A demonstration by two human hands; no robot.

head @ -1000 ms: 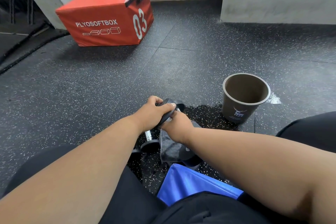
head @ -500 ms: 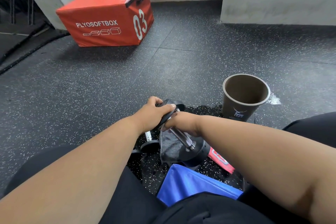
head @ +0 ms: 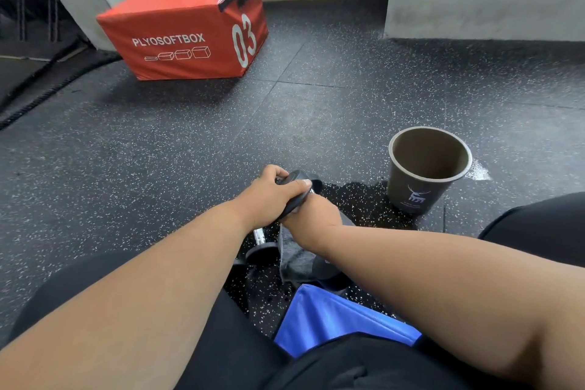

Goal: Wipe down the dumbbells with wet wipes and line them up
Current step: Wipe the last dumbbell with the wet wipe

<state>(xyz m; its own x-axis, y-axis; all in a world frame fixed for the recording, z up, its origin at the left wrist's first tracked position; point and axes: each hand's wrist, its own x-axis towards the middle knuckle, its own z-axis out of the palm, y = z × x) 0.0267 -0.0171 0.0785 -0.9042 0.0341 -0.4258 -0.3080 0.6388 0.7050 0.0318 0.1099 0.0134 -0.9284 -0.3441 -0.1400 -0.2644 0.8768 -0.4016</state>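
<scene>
Head view: the far plate of a dumbbell (head: 292, 191) is gripped by the left hand (head: 269, 196), fingers curled over its rim. Its handle is covered by the right hand (head: 311, 215), wrapped round it with a grey cloth (head: 292, 258); the finger positions cannot be made out. The long axis runs away from the person, the far end raised off the speckled floor (head: 158, 168). A second dumbbell (head: 261, 244) lies just beside it. To the right a paper cup (head: 411, 196) stands upright, seemingly empty
</scene>
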